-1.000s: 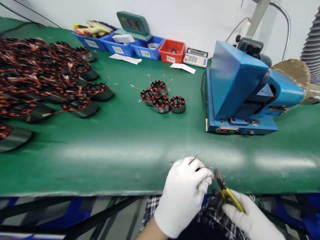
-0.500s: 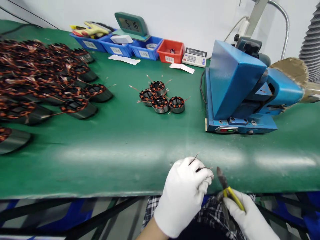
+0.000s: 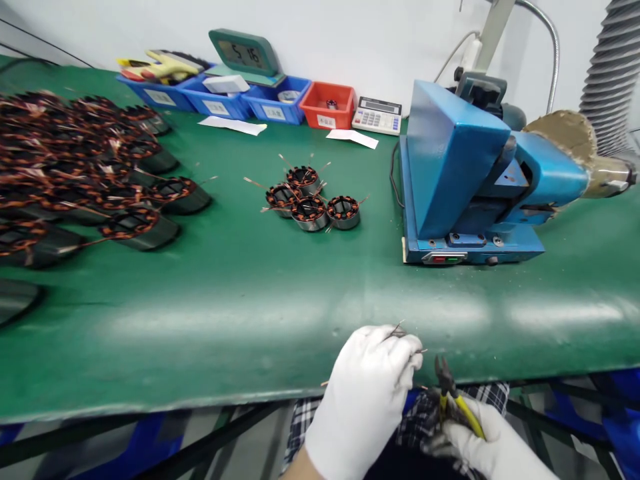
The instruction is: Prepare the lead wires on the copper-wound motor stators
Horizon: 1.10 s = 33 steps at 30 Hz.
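My left hand (image 3: 367, 393), in a white glove, is closed around a wound motor stator (image 3: 397, 331) at the front edge of the table. The glove hides most of the stator; thin wire ends poke out past the fingers. Just to the right and lower, my gloved right hand (image 3: 477, 430) grips diagonal cutters (image 3: 467, 413) with yellow handles. Their dark jaws point up and stand slightly apart, not touching the stator. Beyond my hands, several stators (image 3: 310, 212) with copper windings sit grouped on the green tabletop (image 3: 250, 280).
Many more stators (image 3: 143, 227) crowd the left side. A blue machine (image 3: 455, 160) with red and green buttons stands at the right. Along the wall are blue bins (image 3: 277, 110), a red bin (image 3: 327, 117), a calculator (image 3: 377, 115) and a digital clock (image 3: 245, 52).
The cutters' jaws have parted and their handles have spread. My left hand has turned slightly with the stator, and more wire ends show around it. The whole view has shifted a little.
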{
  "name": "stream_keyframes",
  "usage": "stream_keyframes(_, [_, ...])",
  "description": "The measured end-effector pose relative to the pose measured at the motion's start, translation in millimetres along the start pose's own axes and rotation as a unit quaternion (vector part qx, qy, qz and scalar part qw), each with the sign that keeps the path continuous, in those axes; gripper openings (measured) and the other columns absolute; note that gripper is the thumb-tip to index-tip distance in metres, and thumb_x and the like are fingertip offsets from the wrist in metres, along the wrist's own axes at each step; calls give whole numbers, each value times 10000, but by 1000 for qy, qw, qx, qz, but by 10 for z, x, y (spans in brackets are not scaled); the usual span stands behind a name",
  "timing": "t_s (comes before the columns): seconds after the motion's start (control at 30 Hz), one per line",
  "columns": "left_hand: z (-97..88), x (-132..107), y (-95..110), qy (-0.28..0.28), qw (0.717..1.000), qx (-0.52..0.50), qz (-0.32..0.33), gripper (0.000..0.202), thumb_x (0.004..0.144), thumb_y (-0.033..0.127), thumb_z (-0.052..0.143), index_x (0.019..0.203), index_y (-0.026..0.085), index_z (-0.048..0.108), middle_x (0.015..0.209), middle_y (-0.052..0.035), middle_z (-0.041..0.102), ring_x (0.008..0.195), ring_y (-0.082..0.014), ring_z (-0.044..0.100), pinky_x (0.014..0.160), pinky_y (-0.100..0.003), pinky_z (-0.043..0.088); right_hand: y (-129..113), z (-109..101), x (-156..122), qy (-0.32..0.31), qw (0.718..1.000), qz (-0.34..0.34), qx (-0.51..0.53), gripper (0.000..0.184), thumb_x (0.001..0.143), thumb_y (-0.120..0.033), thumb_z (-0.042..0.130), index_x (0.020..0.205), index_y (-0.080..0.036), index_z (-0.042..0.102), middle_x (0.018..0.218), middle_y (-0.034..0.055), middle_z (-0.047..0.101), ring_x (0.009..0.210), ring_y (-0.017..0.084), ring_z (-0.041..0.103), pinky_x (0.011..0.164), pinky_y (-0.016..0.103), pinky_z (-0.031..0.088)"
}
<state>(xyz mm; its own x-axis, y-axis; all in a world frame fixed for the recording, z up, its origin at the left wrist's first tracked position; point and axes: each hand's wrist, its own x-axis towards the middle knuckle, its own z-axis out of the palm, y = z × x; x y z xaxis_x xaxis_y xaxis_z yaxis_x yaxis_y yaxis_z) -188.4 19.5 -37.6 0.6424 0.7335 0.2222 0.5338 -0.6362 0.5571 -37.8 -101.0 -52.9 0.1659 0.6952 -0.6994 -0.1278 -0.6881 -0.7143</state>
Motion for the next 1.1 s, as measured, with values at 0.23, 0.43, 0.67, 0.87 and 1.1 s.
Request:
stream_keyframes(0.23, [-69,7,12,-48,997,-54,-16,214,780,64,505,824,242,614,788,16,660,765,-206,576,699,-355,424,23,-24,-71,51,995,22,-78,634,689,-542,664,1174,-136,616,1191,102,664,1199,328,518,1083,428,294])
stream_keyframes(0.43, [-42,-12,-6,-49,997,-59,-25,214,780,64,492,799,241,610,814,15,671,815,-204,585,724,-350,410,-233,22,-121,55,992,-26,-112,485,709,-484,636,1072,-165,680,1126,93,699,1135,345,571,1016,414,391])
stream_keyframes(0.67, [-17,-8,-22,-31,998,-46,-20,192,791,98,514,831,247,627,830,0,680,830,-215,600,731,-356,424,-173,66,-93,47,985,-67,-154,440,727,-448,642,1069,-177,693,1127,116,695,1103,335,596,998,387,406])
stream_keyframes(0.87, [-30,-25,-12,-35,998,-44,-5,187,783,81,507,805,236,610,799,7,678,808,-210,596,708,-350,423,74,-26,-1,149,977,-33,-150,550,707,-548,643,1072,-137,667,1128,134,687,1124,342,571,1029,400,371])
stream_keyframes(1.1, [-75,197,-146,99,992,-17,76,148,840,211,554,982,197,593,950,-57,679,990,-228,600,865,-396,485,9,30,51,145,986,-45,-71,597,694,-626,624,1068,-161,643,1115,99,694,1150,333,552,1059,421,328])
